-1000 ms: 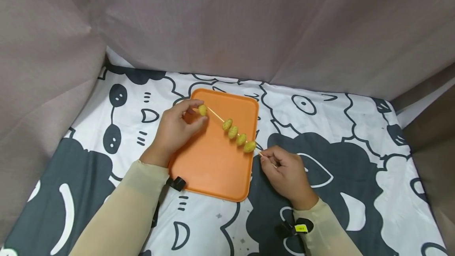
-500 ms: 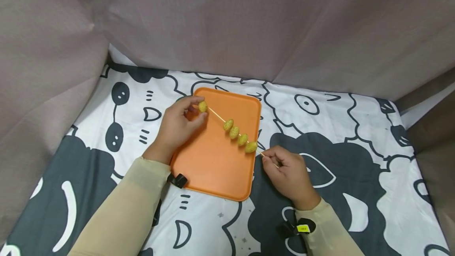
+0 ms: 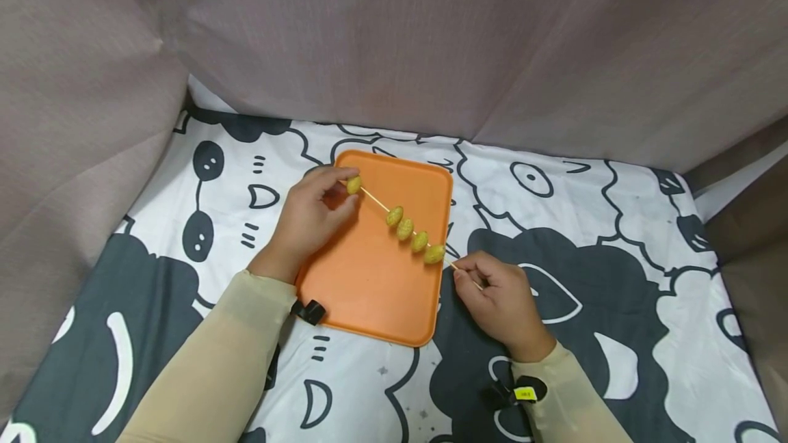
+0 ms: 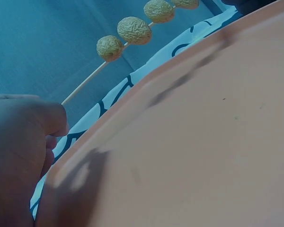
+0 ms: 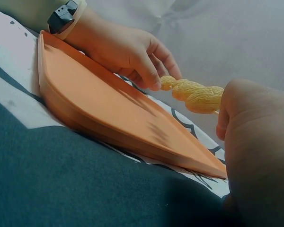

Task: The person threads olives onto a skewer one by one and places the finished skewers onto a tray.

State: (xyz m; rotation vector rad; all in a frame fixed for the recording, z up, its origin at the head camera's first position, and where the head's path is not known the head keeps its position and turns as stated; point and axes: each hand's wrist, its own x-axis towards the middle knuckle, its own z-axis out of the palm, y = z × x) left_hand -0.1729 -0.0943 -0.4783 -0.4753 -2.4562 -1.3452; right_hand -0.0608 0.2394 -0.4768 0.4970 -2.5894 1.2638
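Note:
A thin wooden skewer [image 3: 373,198] slants over the orange tray [image 3: 363,286], with several small, wrinkled yellow oval fruits [image 3: 404,229] threaded toward its right end. My right hand [image 3: 501,299] grips that end just past the tray's right rim, fingers curled round the stick. At the upper left end, the thumb and fingers of my left hand [image 3: 304,221] pinch one more yellow fruit [image 3: 353,184], right at the skewer's tip. A bare length of stick separates it from the others. In the left wrist view the skewer [image 4: 83,86] is raised above the tray, and the pinched fruit is hidden behind the fingers.
The tray lies on a cloth [image 3: 529,204] printed with black and white cartoon shapes. Brown-grey fabric [image 3: 394,39] hangs around the back and sides. Black straps with small devices [image 3: 526,392] sit on both wrists.
The pinched fruit has shifted slightly right, narrowing the gap to the other fruits a little. The right hand keeps its grip on the skewer, and the tray stays in place.

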